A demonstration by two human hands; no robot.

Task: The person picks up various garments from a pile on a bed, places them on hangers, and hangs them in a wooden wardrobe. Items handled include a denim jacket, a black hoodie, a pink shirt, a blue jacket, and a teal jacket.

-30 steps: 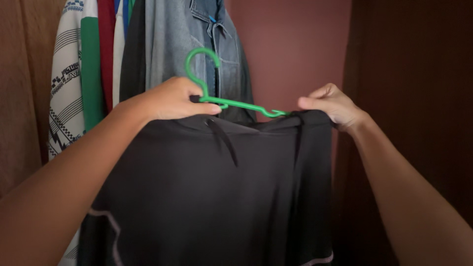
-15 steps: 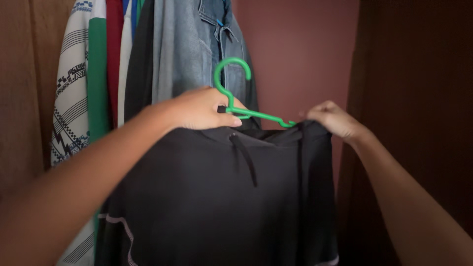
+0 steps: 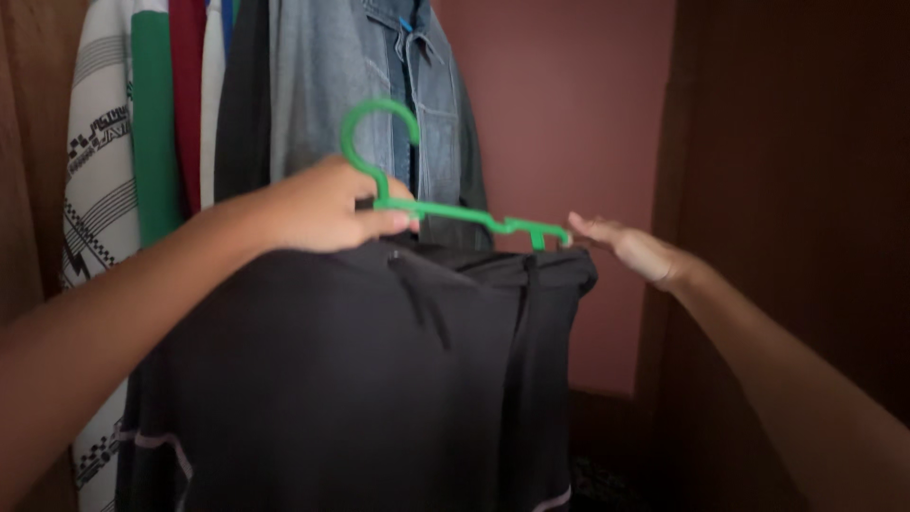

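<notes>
A black garment (image 3: 360, 379) with a drawstring hangs from a green plastic hanger (image 3: 445, 210). My left hand (image 3: 322, 204) grips the hanger just below its hook, together with the garment's top edge. My right hand (image 3: 630, 248) reaches to the hanger's right end, fingers stretched out and touching its tip, with nothing clearly held. The garment's right corner sags just below that end.
Inside a wooden wardrobe, a denim jacket (image 3: 379, 104) hangs behind the hanger, with a dark garment, a red one, and a white and green patterned shirt (image 3: 118, 171) to its left. The reddish back wall (image 3: 559, 114) is bare; a dark wooden side panel (image 3: 787, 209) stands at right.
The hanger has tilted flatter and shifted left. My right hand has let go of the garment's right corner, which has slipped down, and now touches the hanger's end with fingers extended.
</notes>
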